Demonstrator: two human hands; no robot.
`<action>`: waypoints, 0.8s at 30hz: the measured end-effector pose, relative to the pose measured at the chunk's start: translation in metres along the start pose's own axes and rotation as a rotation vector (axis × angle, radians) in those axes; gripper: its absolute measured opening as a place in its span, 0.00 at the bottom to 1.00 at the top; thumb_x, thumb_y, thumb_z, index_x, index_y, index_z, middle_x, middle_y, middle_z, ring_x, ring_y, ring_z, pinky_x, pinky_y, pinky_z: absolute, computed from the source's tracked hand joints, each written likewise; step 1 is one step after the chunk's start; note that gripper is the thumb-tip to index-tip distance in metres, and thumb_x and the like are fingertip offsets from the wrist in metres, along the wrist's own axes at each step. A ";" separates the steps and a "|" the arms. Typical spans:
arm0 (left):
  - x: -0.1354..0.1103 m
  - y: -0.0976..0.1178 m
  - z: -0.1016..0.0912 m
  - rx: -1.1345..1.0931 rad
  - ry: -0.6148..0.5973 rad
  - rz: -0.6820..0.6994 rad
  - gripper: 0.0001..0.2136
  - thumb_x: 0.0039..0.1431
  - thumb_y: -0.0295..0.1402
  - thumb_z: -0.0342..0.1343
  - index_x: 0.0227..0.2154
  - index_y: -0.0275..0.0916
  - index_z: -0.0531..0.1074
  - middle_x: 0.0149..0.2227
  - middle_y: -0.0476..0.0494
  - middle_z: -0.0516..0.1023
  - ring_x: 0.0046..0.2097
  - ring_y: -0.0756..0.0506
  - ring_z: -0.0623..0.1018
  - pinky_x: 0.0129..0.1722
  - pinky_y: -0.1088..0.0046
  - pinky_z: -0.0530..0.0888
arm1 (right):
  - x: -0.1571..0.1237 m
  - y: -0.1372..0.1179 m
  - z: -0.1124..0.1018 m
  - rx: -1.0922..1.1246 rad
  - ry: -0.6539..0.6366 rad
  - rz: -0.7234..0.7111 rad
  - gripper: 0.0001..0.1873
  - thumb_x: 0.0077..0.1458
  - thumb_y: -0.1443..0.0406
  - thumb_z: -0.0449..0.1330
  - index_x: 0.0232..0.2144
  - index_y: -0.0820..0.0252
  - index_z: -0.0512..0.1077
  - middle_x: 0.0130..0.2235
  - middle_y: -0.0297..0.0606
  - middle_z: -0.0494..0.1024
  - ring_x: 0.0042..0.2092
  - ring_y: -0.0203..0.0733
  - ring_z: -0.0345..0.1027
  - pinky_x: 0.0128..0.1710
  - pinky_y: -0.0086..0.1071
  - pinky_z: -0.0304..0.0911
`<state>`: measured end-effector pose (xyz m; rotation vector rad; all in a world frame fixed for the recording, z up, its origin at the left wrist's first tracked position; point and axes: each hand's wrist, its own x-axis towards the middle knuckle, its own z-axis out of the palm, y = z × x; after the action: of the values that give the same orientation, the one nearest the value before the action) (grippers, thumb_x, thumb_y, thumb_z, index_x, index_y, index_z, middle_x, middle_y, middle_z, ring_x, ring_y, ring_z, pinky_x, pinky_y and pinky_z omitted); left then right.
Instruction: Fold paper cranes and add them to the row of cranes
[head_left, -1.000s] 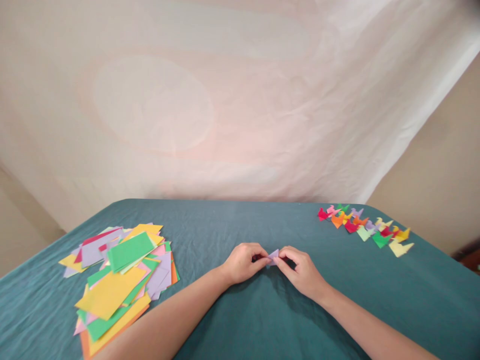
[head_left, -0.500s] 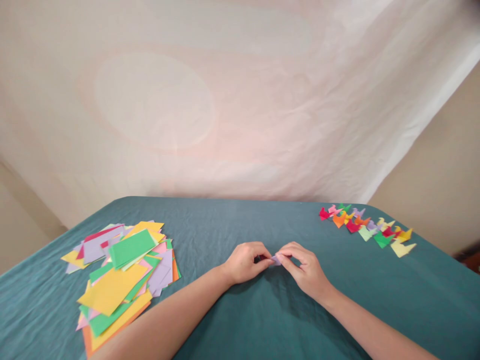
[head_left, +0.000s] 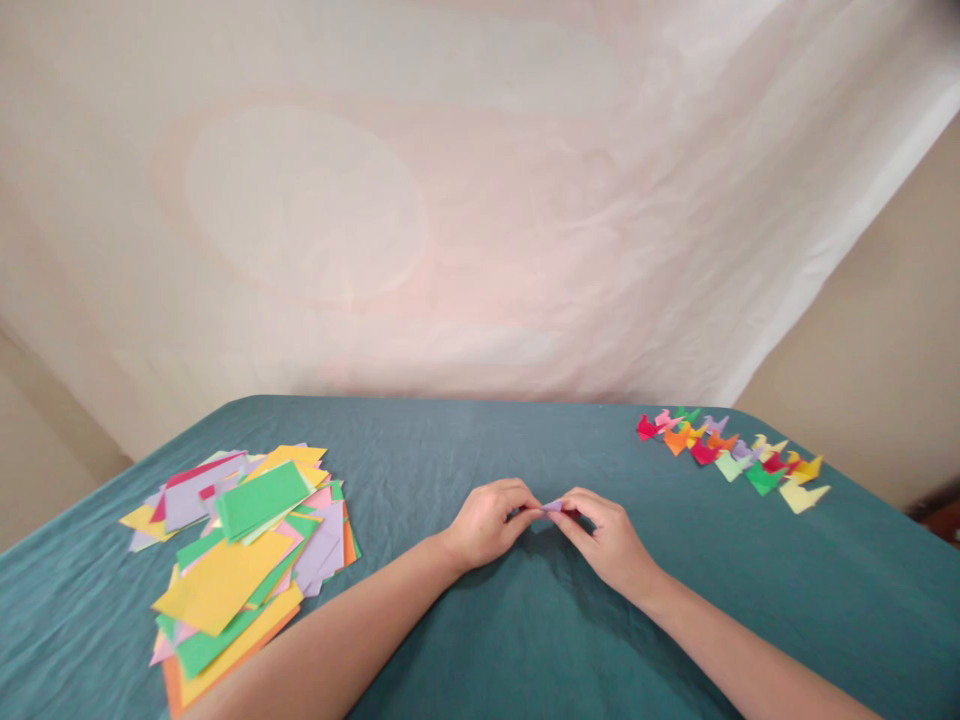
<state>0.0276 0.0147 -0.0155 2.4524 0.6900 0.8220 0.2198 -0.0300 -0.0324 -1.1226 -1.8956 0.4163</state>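
A small folded piece of purple paper (head_left: 553, 506) is held between my two hands, just above the table's middle. My left hand (head_left: 496, 522) pinches its left end between thumb and fingers. From the other side, my right hand (head_left: 604, 530) grips it with thumb and forefinger. The fingertips cover much of the paper, so its exact folded shape cannot be made out.
A loose pile of coloured paper sheets (head_left: 225, 590) spreads over the left of the green tablecloth (head_left: 465, 640). Several small folded paper birds (head_left: 765, 480) stand in rows at the back right. A pale cloth (head_left: 480, 200) hangs behind the table.
My fingers have shifted slightly on the purple paper, which now sits a little higher and shows a more pointed shape. My right fingertips have changed position along it.
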 end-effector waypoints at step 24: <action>-0.001 -0.004 0.002 0.152 -0.055 0.018 0.07 0.60 0.34 0.51 0.34 0.39 0.72 0.34 0.46 0.75 0.37 0.48 0.73 0.38 0.75 0.68 | 0.000 -0.002 -0.002 -0.129 -0.018 -0.116 0.07 0.57 0.66 0.54 0.31 0.57 0.72 0.30 0.36 0.74 0.33 0.39 0.68 0.35 0.33 0.63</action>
<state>0.0273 0.0169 -0.0194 2.6097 0.7363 0.7302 0.2200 -0.0311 -0.0298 -1.0883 -2.0158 0.2433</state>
